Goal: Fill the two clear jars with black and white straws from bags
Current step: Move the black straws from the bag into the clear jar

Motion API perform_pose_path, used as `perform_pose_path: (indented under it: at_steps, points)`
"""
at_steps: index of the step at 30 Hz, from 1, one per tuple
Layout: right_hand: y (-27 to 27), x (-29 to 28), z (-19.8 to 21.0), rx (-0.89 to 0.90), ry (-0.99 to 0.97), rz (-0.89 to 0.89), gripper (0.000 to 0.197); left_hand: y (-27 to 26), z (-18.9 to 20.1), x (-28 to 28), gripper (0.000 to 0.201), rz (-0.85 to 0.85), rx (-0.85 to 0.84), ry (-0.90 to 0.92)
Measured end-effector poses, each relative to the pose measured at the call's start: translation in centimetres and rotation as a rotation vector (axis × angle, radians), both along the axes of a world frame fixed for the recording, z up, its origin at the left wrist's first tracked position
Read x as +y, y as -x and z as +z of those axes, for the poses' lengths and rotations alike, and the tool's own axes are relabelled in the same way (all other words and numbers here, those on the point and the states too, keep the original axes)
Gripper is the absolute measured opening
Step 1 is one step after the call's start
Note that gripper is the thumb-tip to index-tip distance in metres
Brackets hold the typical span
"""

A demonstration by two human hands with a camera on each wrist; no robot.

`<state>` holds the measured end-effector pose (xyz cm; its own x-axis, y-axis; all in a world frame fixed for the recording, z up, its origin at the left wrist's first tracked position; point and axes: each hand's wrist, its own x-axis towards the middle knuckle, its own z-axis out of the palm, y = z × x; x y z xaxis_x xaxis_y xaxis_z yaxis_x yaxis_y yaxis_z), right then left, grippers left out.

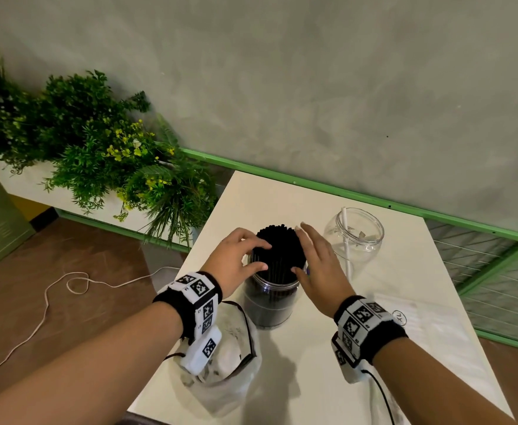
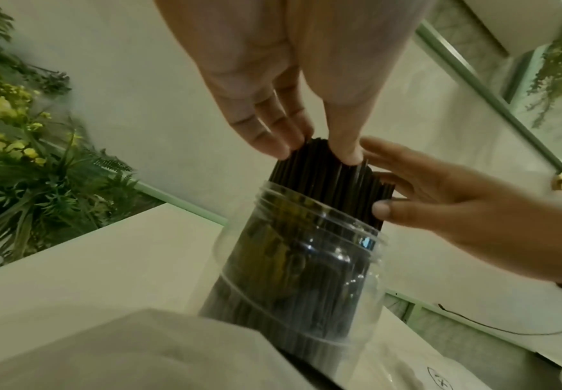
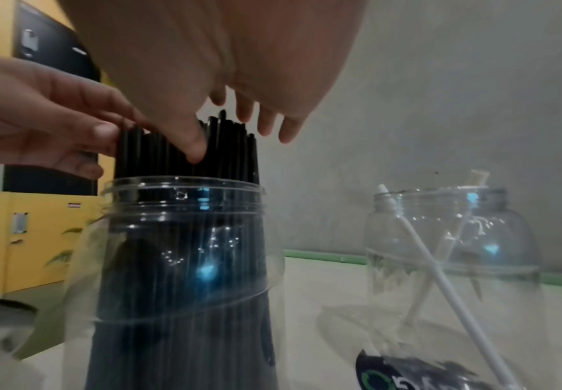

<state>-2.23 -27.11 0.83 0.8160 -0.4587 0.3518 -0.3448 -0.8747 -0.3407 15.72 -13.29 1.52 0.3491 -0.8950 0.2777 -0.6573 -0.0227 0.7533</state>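
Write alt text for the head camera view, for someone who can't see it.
Two hands, left hand and right hand, touch a bundle of black straws standing in a clear jar on a white table. A second clear jar beside it holds a white straw.

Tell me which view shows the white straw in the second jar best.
Right wrist: the white straw shows nearly full length, leaning across the second jar from rim to base. The head view shows it small, upright at the jar's left side. The left wrist view misses it entirely.
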Motion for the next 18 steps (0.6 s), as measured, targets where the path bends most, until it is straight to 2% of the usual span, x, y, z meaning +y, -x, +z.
perform_pose_path:
  at_steps: [2,5,8,11,14,18]
  points:
    - [-0.2,0.8,0.3,0.062,-0.029,0.048,0.072,0.4,-0.2,-0.1,0.027,0.023,-0.006,0.027]
    - [-1.0,1.9,0.3,0.038,-0.156,0.032,0.082,0.8,-0.2,-0.4,0.022,0.013,0.036,0.066]
    - [-2.8,2.7,0.3,0.029,-0.081,-0.054,0.089,1.0,-0.1,-0.4,0.025,-0.010,0.042,0.101]
    - [-3.8,2.2,0.2,0.076,-0.058,-0.072,0.074,0.7,0.0,0.2,0.030,0.015,0.101,0.105]
    - [-3.2,1.4,0.1,0.061,-0.163,-0.003,0.059,0.4,0.6,1.8,0.032,0.053,0.138,0.148]
    - [-2.6,1.6,0.7,0.123,-0.057,-0.025,0.060,-1.4,-0.2,6.3,0.025,0.174,0.215,0.169]
